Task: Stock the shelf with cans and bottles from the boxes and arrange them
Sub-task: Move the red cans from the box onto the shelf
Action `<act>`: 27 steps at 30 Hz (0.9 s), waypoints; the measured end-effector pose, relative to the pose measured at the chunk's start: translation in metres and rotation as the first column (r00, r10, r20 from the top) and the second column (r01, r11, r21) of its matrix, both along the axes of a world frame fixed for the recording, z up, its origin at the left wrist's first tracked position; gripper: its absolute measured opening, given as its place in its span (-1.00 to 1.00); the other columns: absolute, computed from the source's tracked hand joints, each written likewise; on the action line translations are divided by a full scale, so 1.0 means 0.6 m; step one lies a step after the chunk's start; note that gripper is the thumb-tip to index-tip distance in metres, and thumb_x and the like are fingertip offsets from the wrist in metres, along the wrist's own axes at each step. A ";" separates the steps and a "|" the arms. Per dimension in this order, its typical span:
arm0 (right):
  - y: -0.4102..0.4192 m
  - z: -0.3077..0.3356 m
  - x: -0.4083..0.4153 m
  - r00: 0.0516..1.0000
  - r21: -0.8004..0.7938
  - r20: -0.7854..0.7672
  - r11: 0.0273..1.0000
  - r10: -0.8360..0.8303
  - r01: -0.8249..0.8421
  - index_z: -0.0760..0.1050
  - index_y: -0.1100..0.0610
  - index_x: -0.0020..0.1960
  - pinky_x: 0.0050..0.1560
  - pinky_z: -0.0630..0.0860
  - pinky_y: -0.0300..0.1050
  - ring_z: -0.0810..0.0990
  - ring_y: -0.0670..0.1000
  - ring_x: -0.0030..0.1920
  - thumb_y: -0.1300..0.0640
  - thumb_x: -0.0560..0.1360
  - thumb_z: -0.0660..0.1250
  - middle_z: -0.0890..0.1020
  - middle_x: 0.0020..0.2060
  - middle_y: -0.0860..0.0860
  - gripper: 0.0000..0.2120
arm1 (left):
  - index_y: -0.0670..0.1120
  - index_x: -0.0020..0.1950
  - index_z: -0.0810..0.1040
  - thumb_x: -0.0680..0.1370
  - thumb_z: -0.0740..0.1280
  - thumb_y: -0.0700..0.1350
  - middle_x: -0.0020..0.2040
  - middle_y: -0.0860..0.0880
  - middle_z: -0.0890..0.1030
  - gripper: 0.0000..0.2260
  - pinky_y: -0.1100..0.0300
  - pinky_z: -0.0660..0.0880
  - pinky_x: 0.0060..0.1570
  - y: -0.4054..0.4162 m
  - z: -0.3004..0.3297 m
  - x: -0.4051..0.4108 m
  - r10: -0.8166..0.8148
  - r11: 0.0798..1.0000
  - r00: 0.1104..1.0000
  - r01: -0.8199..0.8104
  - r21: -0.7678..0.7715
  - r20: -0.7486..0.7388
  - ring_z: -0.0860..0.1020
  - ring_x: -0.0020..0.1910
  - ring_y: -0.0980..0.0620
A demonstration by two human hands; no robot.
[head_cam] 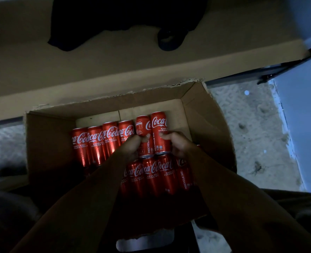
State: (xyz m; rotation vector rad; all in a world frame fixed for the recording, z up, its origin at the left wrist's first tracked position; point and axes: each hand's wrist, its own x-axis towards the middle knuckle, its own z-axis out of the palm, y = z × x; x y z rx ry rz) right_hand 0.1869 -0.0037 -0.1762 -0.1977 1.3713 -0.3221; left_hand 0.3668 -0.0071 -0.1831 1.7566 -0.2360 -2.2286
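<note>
Inside cardboard box (202, 114), both hands grip glossy cylindrical cans (152, 136).

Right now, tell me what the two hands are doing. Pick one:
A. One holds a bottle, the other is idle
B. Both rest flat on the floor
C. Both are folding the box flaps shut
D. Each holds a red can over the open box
D: the left hand curls round one red can and the right hand round another can, above the cans left in the cardboard box.
</note>
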 end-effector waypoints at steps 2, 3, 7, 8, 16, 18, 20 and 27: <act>-0.005 -0.001 0.001 0.999 -0.023 0.014 0.999 0.032 -0.032 0.42 0.15 0.34 0.04 0.60 0.08 0.66 0.15 0.08 0.14 0.45 0.44 0.65 0.13 0.14 -0.51 | -0.10 0.35 0.45 0.51 0.41 -0.10 0.22 -0.14 0.61 -0.58 -0.24 0.45 0.26 0.001 -0.003 0.001 -0.007 1.000 1.000 0.007 0.006 0.005 0.58 0.19 -0.18; -0.008 -0.002 0.004 0.999 -0.040 0.013 0.998 0.045 -0.044 0.42 0.15 0.35 0.09 0.59 0.13 0.66 0.15 0.08 0.14 0.43 0.44 0.66 0.12 0.13 -0.49 | -0.10 0.35 0.45 0.51 0.41 -0.10 0.21 -0.14 0.62 -0.58 -0.24 0.45 0.26 0.001 -0.003 -0.001 0.001 1.000 1.000 -0.001 0.002 0.004 0.59 0.19 -0.18; -0.019 0.002 0.019 0.997 -0.114 -0.057 0.992 0.043 -0.049 0.41 0.11 0.36 0.16 0.56 0.18 0.68 0.11 0.05 0.04 0.42 0.49 0.67 0.10 0.09 -0.43 | -0.11 0.34 0.47 0.53 0.39 -0.15 0.21 -0.15 0.62 -0.62 -0.23 0.45 0.26 0.001 -0.001 -0.010 0.043 0.999 0.999 -0.043 -0.029 0.004 0.58 0.19 -0.18; -0.021 0.002 0.020 0.996 -0.117 -0.080 0.992 0.035 -0.045 0.40 0.09 0.37 0.13 0.57 0.17 0.68 0.11 0.04 0.02 0.40 0.52 0.66 0.11 0.08 -0.40 | -0.12 0.34 0.48 0.53 0.39 -0.16 0.20 -0.15 0.62 -0.62 -0.23 0.45 0.26 0.000 0.000 -0.010 0.058 0.998 0.998 -0.058 -0.031 -0.002 0.59 0.18 -0.18; -0.026 0.094 0.010 0.982 -0.173 -0.162 0.977 0.094 -0.122 0.48 0.04 0.21 0.00 0.57 0.00 0.65 -0.01 -0.04 0.03 0.42 0.51 0.65 0.03 -0.02 -0.59 | -0.11 0.23 0.54 0.54 0.38 -0.20 0.13 -0.14 0.66 -0.74 -0.05 0.58 0.00 -0.002 0.095 -0.012 0.111 0.990 0.994 -0.109 -0.087 0.012 0.64 0.08 -0.13; -0.020 0.140 0.005 0.979 -0.169 -0.176 0.977 0.102 -0.132 0.53 0.02 0.06 -0.02 0.58 -0.02 0.66 0.00 -0.08 0.06 0.42 0.51 0.68 0.00 0.01 -0.74 | -0.12 0.22 0.55 0.53 0.39 -0.21 0.13 -0.14 0.66 -0.74 -0.01 0.59 -0.02 0.002 0.137 -0.013 0.085 0.990 0.996 -0.083 -0.113 0.019 0.65 0.06 -0.12; -0.009 0.196 -0.002 0.983 -0.166 -0.165 0.980 0.080 -0.108 0.53 0.01 0.00 -0.16 0.55 -0.10 0.66 -0.02 -0.14 0.10 0.45 0.49 0.68 -0.03 0.04 -0.82 | -0.13 0.25 0.54 0.52 0.39 -0.21 0.14 -0.14 0.66 -0.70 -0.05 0.58 0.05 0.007 0.181 -0.014 0.047 0.992 0.999 -0.044 -0.120 0.025 0.65 0.09 -0.13; 0.038 0.395 -0.031 0.987 -0.220 -0.156 0.973 0.030 -0.064 0.55 0.06 0.14 -0.17 0.59 -0.09 0.69 0.01 -0.12 0.13 0.48 0.46 0.70 -0.03 0.04 -0.75 | -0.01 0.12 0.59 0.51 0.43 -0.13 0.03 0.05 0.68 -0.81 0.04 0.47 0.12 0.029 0.380 -0.020 -0.160 0.966 0.978 0.183 -0.182 0.135 0.59 0.07 0.05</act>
